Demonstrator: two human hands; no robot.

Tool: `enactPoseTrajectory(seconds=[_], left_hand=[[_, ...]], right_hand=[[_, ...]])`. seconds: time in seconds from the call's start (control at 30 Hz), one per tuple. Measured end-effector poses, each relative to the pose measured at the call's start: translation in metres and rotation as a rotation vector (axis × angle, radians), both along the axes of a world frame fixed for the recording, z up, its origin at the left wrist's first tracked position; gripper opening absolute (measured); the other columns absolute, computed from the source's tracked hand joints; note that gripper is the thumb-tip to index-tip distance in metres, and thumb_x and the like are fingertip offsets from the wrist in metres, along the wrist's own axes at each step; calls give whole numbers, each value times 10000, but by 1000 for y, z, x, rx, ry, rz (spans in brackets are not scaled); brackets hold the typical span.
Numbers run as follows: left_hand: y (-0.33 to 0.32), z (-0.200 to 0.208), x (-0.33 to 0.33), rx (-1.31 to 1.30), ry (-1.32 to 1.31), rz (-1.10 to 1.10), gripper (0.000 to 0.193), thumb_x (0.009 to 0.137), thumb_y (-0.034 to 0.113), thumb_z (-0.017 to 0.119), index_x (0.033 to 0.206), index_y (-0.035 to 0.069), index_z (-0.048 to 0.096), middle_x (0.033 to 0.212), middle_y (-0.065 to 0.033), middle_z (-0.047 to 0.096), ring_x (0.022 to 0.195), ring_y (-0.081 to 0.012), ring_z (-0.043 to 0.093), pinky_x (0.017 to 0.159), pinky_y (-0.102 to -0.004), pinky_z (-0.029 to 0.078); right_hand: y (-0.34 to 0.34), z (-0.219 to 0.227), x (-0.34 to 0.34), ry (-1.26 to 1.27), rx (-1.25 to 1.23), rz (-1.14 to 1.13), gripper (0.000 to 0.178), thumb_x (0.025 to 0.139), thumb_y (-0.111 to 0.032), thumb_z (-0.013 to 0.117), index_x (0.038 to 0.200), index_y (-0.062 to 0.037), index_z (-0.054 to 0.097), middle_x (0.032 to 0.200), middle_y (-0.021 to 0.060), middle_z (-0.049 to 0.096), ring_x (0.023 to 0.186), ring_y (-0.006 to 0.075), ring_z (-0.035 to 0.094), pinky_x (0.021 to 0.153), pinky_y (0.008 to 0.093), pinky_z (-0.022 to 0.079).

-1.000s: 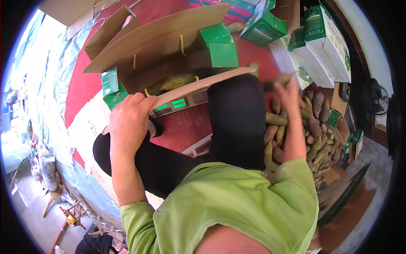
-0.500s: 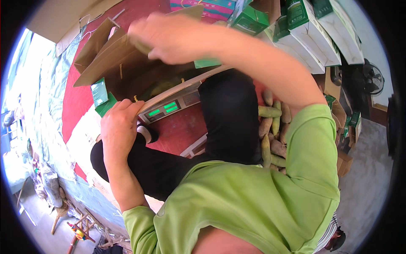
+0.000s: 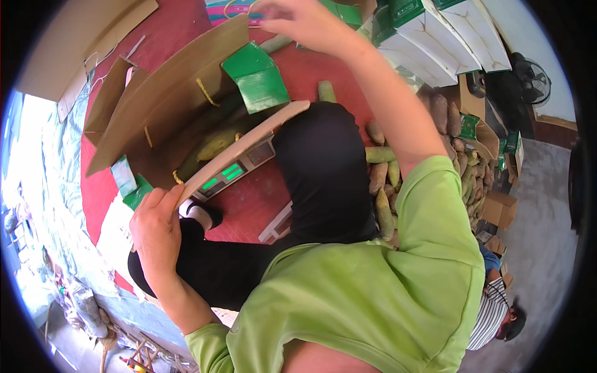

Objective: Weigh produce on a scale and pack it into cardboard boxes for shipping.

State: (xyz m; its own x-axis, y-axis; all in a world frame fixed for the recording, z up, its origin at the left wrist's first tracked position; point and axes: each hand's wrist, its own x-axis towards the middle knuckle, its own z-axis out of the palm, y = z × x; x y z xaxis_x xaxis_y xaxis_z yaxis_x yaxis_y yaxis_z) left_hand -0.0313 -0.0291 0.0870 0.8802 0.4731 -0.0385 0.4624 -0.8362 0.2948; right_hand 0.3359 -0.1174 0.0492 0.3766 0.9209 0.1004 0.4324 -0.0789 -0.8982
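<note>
A brown cardboard box (image 3: 140, 112) with green end flaps (image 3: 258, 78) and yellow cord handles stands open in front of me. Inside lies a long yellow-green vegetable (image 3: 216, 144), partly shaded. My left hand (image 3: 155, 227) is closed on the near left corner of the box wall. Beyond the box, my right hand (image 3: 292, 23) reaches out with fingers apart, nothing visible in them. Near its wrist lies a long pale green vegetable (image 3: 275, 43). Under the near wall shows a scale with lit green displays (image 3: 222, 176).
Long green and brown vegetables (image 3: 382, 177) lie in a heap to my right, with another (image 3: 326, 91) beyond my knee. White and green cartons (image 3: 435, 37) stand at the far right, near a black fan (image 3: 532, 81). Another person (image 3: 491, 311) is at the lower right.
My right hand has moved away from above the box, farther out and to the right, uncovering the box's inside and far wall. My left hand keeps its hold on the near corner.
</note>
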Motion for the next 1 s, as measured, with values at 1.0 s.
enactPoseTrajectory(seconds=[1.0], left_hand=[[11, 8, 20, -173, 50, 89, 273, 659, -14, 649, 922, 35, 698, 743, -114, 578, 705, -292, 586, 642, -379, 463]], right_hand=[[-206, -368, -36, 355, -583, -1058, 862, 668, -263, 842, 1337, 31, 384, 1183, 197, 600, 1053, 283, 606, 904, 368, 477]])
